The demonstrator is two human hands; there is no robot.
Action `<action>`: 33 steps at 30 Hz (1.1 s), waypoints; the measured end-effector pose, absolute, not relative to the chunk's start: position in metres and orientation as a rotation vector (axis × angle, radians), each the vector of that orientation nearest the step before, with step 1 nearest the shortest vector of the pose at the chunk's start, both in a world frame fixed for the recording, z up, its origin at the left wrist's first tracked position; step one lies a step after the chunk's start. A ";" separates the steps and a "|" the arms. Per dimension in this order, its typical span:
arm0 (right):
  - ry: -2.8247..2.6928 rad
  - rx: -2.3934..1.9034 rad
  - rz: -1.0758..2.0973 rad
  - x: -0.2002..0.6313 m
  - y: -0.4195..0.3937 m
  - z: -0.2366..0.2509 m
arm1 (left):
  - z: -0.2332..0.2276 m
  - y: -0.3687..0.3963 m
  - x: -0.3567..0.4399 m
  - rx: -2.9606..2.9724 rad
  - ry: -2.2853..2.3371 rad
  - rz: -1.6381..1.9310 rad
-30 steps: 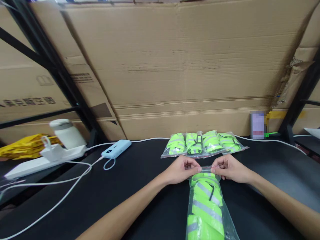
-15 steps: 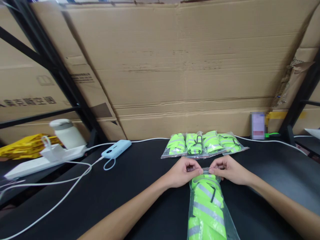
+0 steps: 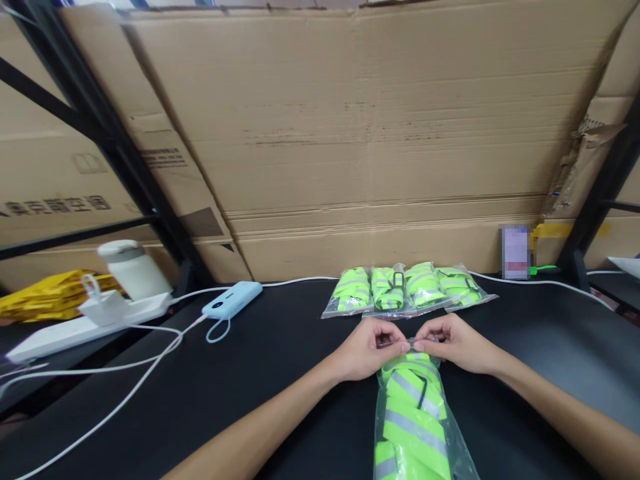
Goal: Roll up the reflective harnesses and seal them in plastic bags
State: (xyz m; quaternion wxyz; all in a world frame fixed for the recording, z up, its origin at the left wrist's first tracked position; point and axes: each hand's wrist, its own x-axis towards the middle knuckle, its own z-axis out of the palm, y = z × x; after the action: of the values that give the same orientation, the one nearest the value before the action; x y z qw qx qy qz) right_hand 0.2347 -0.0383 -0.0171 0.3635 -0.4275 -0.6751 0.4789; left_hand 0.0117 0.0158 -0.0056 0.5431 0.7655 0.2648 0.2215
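Observation:
A clear plastic bag (image 3: 457, 440) lies lengthwise before me, its top edge farthest away. Inside it are folded neon-green straps (image 3: 414, 417) with grey reflective stripes and a dark buckle or loop. My left hand (image 3: 373, 348) pinches the bag's top edge between thumb and fingers. From the other side my right hand (image 3: 453, 343) pinches the same edge, the two thumb tips almost meeting. The bag's near end runs out of view at the bottom.
Several bagged green reflective straps (image 3: 390, 290) lie in a row beyond my hands. A light-blue power bank (image 3: 233, 300) with a white cable sits left. Farther left are a power strip (image 3: 90, 327), a white bottle (image 3: 135, 267) and yellow packets (image 3: 50, 293). Cardboard (image 3: 370, 133) stands behind.
My hands have come closer together along the bag's top edge, the right one shifting slightly left. The bag has barely moved.

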 end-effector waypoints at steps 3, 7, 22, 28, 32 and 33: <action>-1.728 -1.093 1.274 0.236 -0.038 -0.018 | -0.007 0.015 0.012 1.809 0.636 0.542; -1.760 -1.081 1.274 0.236 -0.037 -0.017 | -0.010 0.014 0.014 1.811 0.640 0.584; -1.761 -1.140 1.199 0.230 -0.041 -0.017 | -0.005 0.013 0.015 1.850 0.613 0.558; -1.706 -1.150 1.221 0.231 -0.039 -0.018 | -0.004 0.010 0.015 1.836 0.592 0.563; -1.688 -1.204 1.271 0.234 -0.038 -0.014 | -0.007 0.011 0.016 1.810 0.614 0.583; -1.696 -1.214 1.278 0.236 -0.038 -0.014 | -0.008 0.012 0.015 1.803 0.623 0.591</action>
State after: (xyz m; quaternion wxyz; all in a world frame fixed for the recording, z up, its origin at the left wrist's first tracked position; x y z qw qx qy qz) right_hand 0.2356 -0.0385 -0.0137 0.3407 -0.4665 -0.6519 0.4912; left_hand 0.0154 0.0119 -0.0077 0.5416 0.7589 0.2622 0.2490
